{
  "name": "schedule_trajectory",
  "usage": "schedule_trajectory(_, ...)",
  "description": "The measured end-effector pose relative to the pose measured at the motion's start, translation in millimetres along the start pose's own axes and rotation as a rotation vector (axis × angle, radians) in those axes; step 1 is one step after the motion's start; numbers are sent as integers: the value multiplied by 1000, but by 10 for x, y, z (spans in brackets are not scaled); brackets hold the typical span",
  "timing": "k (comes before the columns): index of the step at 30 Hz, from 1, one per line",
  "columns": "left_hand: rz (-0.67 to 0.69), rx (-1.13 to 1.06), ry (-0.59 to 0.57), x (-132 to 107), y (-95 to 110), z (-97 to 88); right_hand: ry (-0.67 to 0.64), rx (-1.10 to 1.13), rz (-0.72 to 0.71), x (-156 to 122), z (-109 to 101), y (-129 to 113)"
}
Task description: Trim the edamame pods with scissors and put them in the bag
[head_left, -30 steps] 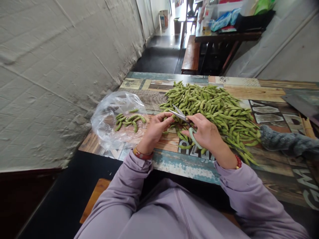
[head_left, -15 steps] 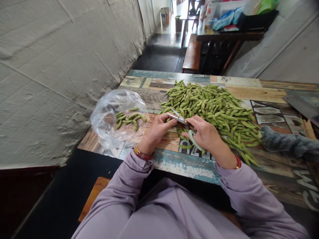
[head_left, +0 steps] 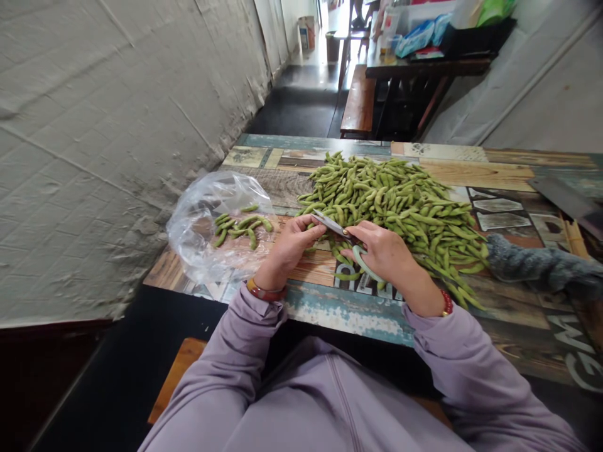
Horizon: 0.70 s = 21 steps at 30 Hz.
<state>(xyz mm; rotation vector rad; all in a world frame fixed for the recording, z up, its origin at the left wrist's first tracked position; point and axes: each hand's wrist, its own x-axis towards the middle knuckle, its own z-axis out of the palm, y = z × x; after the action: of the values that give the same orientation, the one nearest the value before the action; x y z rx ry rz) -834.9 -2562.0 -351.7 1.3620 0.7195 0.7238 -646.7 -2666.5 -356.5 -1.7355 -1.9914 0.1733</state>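
Note:
My right hand [head_left: 384,251] is wrapped round scissors [head_left: 359,257] with pale green handles, their blades pointing left and brought together. The blade tips reach my left hand [head_left: 293,245]. Its thumb and fingers are pinched together on a green soybean pod, which the fingers mostly hide. Just beyond both hands lies a large heap of soybean pods [head_left: 391,188]. Left of my left hand, a clear plastic bag [head_left: 188,235] lies spread on the table, with several loose pods [head_left: 252,223] at it.
The patterned table [head_left: 348,314] stands against a pale wall [head_left: 94,157] on the left. A grey fuzzy thing [head_left: 527,258] and a dark flat blade-like thing [head_left: 570,201] lie at the right. Behind are a wooden bench [head_left: 358,103] and another table [head_left: 424,66] loaded with goods.
The scissor blades were spread apart and are now closed together at my left fingertips. Both hands keep nearly the same place; the whole view has shifted slightly.

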Motion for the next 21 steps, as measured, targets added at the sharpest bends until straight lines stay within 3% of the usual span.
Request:
schedule_trajectory(3, 2, 33, 11, -2, 2, -9, 22, 10, 17, 2, 16, 13)
schedule_trajectory(8, 24, 114, 96, -13, 11, 14, 179, 8, 80, 7, 46, 28)
schedule_trajectory(21, -107, -302, 133, 12, 48, 20, 169, 13, 30, -1, 47, -28)
